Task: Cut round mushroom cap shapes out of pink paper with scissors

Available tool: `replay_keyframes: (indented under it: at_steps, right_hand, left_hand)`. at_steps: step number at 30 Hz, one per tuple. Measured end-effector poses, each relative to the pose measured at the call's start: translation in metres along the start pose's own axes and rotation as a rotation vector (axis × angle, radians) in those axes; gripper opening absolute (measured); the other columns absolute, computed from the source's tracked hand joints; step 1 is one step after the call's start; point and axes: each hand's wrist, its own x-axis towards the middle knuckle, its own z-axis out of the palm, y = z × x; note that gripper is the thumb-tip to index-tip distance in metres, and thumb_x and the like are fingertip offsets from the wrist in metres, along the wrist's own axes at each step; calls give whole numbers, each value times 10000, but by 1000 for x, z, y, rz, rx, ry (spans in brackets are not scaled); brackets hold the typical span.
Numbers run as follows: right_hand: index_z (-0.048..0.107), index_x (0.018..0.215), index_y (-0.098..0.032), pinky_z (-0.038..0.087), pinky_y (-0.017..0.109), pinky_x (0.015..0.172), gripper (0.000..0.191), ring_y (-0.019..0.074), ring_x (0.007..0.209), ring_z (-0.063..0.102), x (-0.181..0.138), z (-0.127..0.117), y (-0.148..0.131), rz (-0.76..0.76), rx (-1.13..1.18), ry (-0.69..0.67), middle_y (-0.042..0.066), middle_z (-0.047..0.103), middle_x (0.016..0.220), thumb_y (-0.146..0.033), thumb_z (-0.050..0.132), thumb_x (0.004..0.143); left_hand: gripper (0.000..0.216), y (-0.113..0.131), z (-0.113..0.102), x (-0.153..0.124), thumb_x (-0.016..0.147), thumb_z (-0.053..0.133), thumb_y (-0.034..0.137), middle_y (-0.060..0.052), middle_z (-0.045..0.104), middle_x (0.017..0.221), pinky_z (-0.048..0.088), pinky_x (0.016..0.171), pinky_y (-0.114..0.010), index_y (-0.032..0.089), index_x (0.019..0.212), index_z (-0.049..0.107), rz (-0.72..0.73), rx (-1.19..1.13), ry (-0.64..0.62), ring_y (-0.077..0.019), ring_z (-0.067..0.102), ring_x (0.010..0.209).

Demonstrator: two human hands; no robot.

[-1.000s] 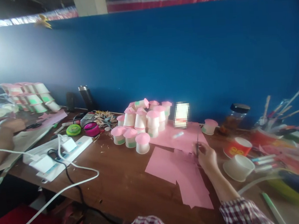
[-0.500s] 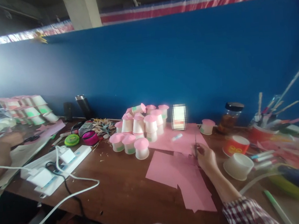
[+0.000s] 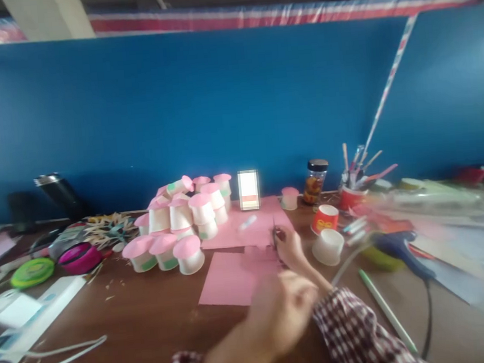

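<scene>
Presumably light, thin and quick to crease, the nearer pink sheet (image 3: 225,279) at the frame's lower centre is best taken by its straight left edge; it looks flat and matte. The right hand (image 3: 289,246) is clasped around a slim dark tool (image 3: 274,238); the left hand (image 3: 283,316) is too blurred to tell its grip.

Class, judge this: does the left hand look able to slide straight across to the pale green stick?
Probably not: the checked right sleeve lies between the left hand and the pale green stick, so that hand would likely need to go over the arm.
</scene>
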Motion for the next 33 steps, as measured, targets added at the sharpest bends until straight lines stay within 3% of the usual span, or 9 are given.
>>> replay_keyframes:
  at_steps: [3, 6, 9, 13, 18, 22, 27, 33]
  right_hand:
    - [681, 749, -133, 385, 207, 406, 284, 140, 409, 538, 1, 2, 5, 7, 13, -5, 23, 620, 489, -371, 526, 728]
    - [680, 769, -135, 394, 209, 405, 290, 149, 416, 557, 1, 2, 8, 3, 25, -17, 20, 619, 486, -379, 525, 742]
    - [679, 770, -138, 393, 209, 394, 273, 152, 412, 563, 0, 2, 7, -6, 29, -29, 20, 624, 493, -366, 531, 737]
    - [671, 743, -147, 392, 212, 392, 263, 153, 400, 562, 0, 2, 6, -12, 21, -32, 18, 621, 489, -364, 523, 732]
    - [671, 731, -149, 388, 223, 413, 266, 161, 421, 564, 1, 2, 6, -9, 1, -26, 24, 623, 503, -377, 537, 710]
    - [665, 711, -146, 381, 222, 430, 265, 160, 449, 560, -1, 1, 3, -11, -14, -39, 32, 627, 521, -379, 538, 711]
    - [667, 720, -144, 379, 222, 443, 284, 155, 456, 554, -3, -1, 0, -14, -25, -55, 30, 624, 528, -390, 527, 722]
    - [670, 723, -139, 388, 228, 457, 288, 169, 477, 578, -2, -1, 2, -6, -23, -51, 42, 635, 537, -394, 537, 713]
  left_hand:
    - [264, -35, -27, 19, 861, 421, 234, -69, 651, 797, 422, 637, -293, 216, 760, 664, -173, 330, 131, -194, 601, 721]
    - [218, -71, -44, 32, 845, 447, 257, -79, 649, 859, 405, 632, -294, 207, 807, 656, -364, 589, 134, -224, 611, 784]
    - [255, -88, -42, 38, 854, 444, 348, -97, 626, 920, 412, 711, -326, 204, 877, 654, -359, 666, 112, -247, 596, 873]
    - [275, -93, -37, 39, 801, 523, 429, -101, 610, 965, 410, 796, -362, 208, 907, 649, -313, 653, 54, -266, 574, 943]
    - [313, -93, -51, 22, 869, 366, 150, -122, 628, 1010, 403, 876, -324, 157, 1065, 610, -280, 690, 33, -232, 574, 999]
    - [346, -90, -55, 0, 839, 462, 182, -179, 607, 1104, 342, 980, -368, 83, 1155, 563, -194, 780, -23, -282, 528, 1095]
    - [501, -92, -49, -20, 830, 509, 250, -219, 477, 1299, 364, 968, -417, 90, 1299, 438, -250, 761, 15, -334, 386, 1249]
    - [489, -105, -58, -27, 747, 574, 158, -173, 464, 1314, 313, 1030, -442, 139, 1232, 508, -247, 615, 162, -314, 388, 1252]
